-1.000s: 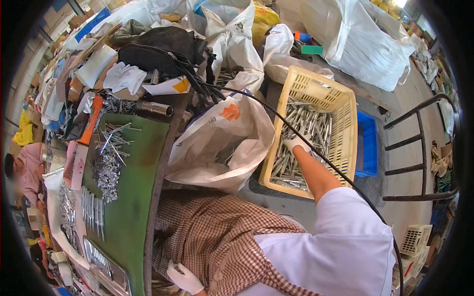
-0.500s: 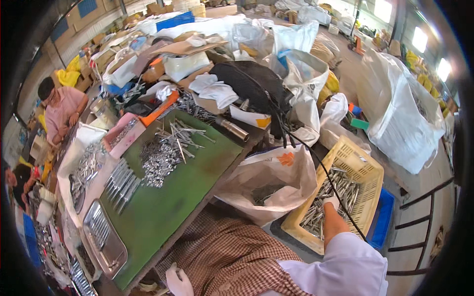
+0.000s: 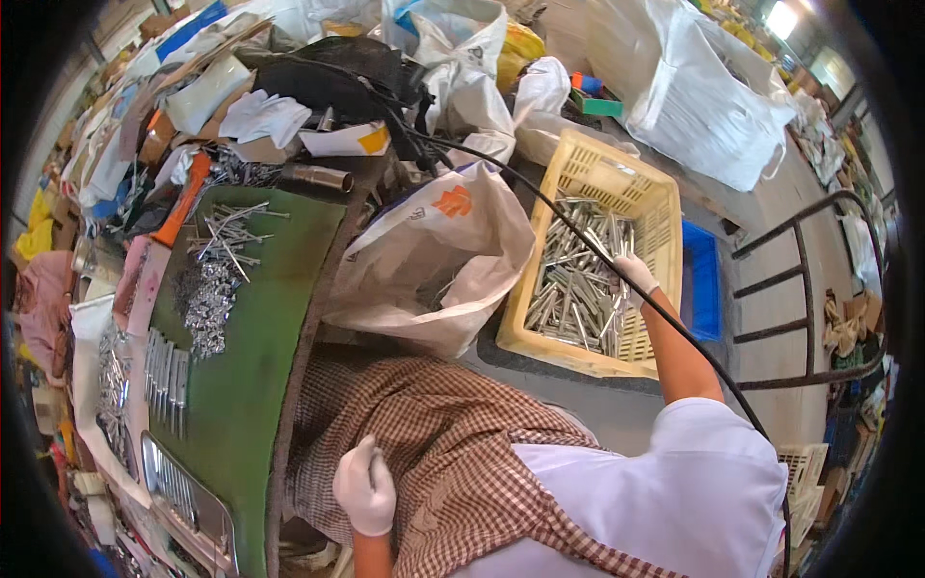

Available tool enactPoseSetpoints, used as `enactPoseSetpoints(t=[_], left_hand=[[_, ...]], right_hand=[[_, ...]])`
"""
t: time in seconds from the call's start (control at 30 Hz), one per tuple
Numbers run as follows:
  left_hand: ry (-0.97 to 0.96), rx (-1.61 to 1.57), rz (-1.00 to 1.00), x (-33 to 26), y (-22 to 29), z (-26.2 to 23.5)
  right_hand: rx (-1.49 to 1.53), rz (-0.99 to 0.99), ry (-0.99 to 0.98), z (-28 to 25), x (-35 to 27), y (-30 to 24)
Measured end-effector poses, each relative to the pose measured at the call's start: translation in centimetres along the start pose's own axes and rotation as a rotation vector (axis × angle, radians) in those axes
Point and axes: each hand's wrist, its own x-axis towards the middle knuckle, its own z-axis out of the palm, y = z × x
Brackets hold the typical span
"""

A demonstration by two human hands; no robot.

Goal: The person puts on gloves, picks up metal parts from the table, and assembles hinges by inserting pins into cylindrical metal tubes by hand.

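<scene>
My right hand, in a white glove, reaches into a yellow plastic crate on my right. Its fingers are curled at long silvery metal rods that lie in a loose heap there; the fingertips are partly lost among them. My left hand, also gloved in white, is raised in front of the checked apron near the green tabletop. Its fingers are loosely bent and a little apart, with nothing in them. On the tabletop lie a row of metal bolts, a pile of small shiny parts and scattered long bolts.
An open white sack stands between the tabletop and the crate. A black cable crosses over the crate. Beyond it are a blue crate, a black metal rail and a large white bag. A metal tray lies at the tabletop's near edge.
My view has swung right, so the table sits farther left. My left hand has risen into fuller view. My right hand is now at the crate's right side, among the rods.
</scene>
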Motion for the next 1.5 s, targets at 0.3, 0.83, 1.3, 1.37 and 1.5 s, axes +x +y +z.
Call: enactPoseSetpoints(t=[0.3,0.83,1.3,1.37,1.5], left_hand=[[-0.199,-0.368,0.176,3.3,2.6,3.4],[0.529,-1.531,-0.702,3.2,1.2,-0.5],[1.065,-1.480,-0.740,-1.9,0.9,-3.9],[1.088,-1.328,-0.678,-1.4,0.5,-4.4],[1.111,-1.373,-0.646,-0.2,1.1,-4.5]], right_hand=[[0.017,0.020,-0.519,2.1,-10.4,-5.9],[-0.314,-0.497,-1.558,31.7,-30.0,-3.1],[-0.181,0.274,-1.814,31.9,-32.9,-0.7],[-0.192,0.263,-1.791,31.8,-32.3,-0.4],[-0.156,0.269,-1.767,31.3,-32.1,-0.4]])
